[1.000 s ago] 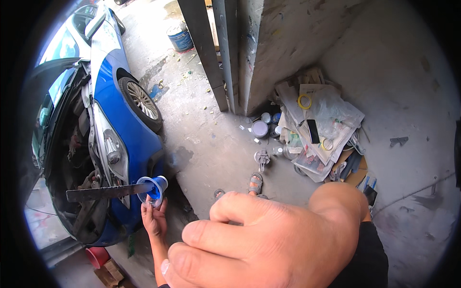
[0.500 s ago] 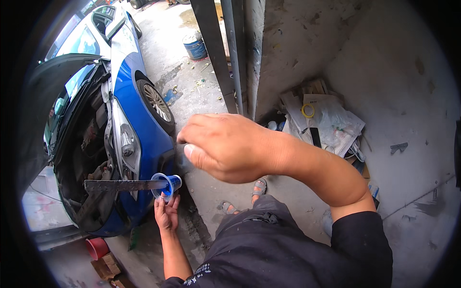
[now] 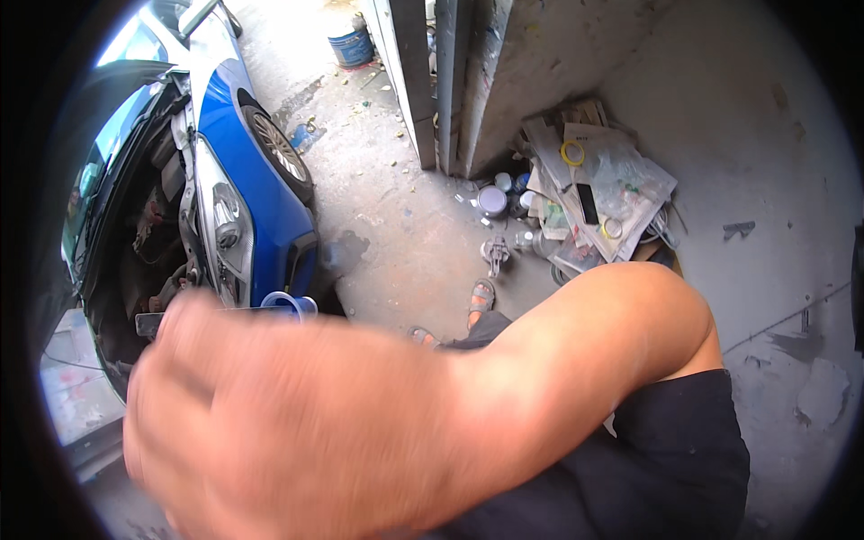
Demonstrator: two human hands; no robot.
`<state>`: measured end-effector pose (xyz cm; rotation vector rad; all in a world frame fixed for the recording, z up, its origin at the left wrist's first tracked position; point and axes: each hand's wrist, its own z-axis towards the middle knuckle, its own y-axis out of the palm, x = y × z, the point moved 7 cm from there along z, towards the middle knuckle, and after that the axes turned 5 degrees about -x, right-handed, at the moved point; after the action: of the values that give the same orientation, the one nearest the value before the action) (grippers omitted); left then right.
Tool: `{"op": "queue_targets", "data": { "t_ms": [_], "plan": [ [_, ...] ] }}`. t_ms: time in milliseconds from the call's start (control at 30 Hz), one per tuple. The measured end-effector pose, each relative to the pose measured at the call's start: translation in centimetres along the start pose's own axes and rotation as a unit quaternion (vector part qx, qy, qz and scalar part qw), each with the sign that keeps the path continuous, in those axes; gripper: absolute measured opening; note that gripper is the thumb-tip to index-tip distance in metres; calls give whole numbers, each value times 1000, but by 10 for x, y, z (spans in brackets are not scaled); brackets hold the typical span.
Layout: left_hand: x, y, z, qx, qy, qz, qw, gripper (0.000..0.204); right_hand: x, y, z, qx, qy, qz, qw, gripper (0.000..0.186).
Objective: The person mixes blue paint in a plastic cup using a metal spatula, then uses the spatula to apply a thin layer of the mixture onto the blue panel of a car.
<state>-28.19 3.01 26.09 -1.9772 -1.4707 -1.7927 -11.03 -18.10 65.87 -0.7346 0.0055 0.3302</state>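
My right hand [image 3: 270, 414], smeared by motion, crosses the lower left close to the camera. How its fingers are set cannot be made out. Just beyond it show the rim and side of a clear plastic cup [image 3: 297, 307] with blue in it. The end of a flat, dark-stained stick [image 3: 147, 325] sticks out to the left of my right hand, which covers its middle. My left hand is hidden behind the right hand and forearm. Beside the cup stands a blue and white car [image 3: 261, 211] with its hood up.
A pile of flattened cardboard [image 3: 621, 162] with yellow tape rolls and a black phone [image 3: 587, 204] lies by the wall. Near it are a lidded can [image 3: 492, 201] and a spray gun [image 3: 495, 255] on the floor. A blue bucket [image 3: 351, 47] stands beyond a metal post [image 3: 409, 81].
My right hand has swung left and down toward the camera, now covering my left hand, which was holding the cup. The view has shifted, bringing the spray gun and cans into sight.
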Motion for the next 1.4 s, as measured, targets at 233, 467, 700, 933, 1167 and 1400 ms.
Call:
{"op": "queue_targets", "data": {
  "t_ms": [233,467,700,933,1167,1400],
  "plan": [
    [4,-37,2,-42,-6,-32,999,17,45,120,-76,-269,259,284,883,28],
    [4,-37,-11,0,-30,-32,999,18,59,143,-120,-285,335,339,832,36],
    [1,-38,-11,-6,-30,-29,999,21,59,141,-136,-282,337,315,841,37],
    [-3,-50,-20,-20,-44,-23,999,20,-34,116,-176,-277,162,480,817,53],
    [-2,-58,-25,2,-60,-4,998,18,37,53,-389,-291,470,53,832,32],
    [0,-43,-24,0,-81,20,997,25,3,22,-390,-159,615,324,701,45]
  ]
}}
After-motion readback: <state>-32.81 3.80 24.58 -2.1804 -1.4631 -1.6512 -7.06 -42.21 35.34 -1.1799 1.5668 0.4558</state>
